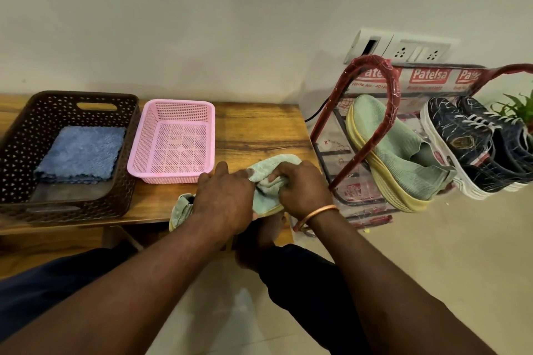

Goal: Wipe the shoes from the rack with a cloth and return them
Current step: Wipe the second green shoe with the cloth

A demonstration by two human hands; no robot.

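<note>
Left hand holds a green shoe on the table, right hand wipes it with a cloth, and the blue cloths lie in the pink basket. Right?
One slip: the blue cloths lie in the brown basket, not the pink basket, as the head view shows. The rest stands: left hand holds the green shoe on the table, right hand wipes it with a cloth.

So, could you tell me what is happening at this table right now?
A person is wiping a mint-green shoe on the wooden table. Their left grip holds the shoe down, while the right grip holds a bunched pale cloth against it. Its mate sits tilted on the red rack beside a dark blue pair. Blue cloths lie in the brown basket.
</note>
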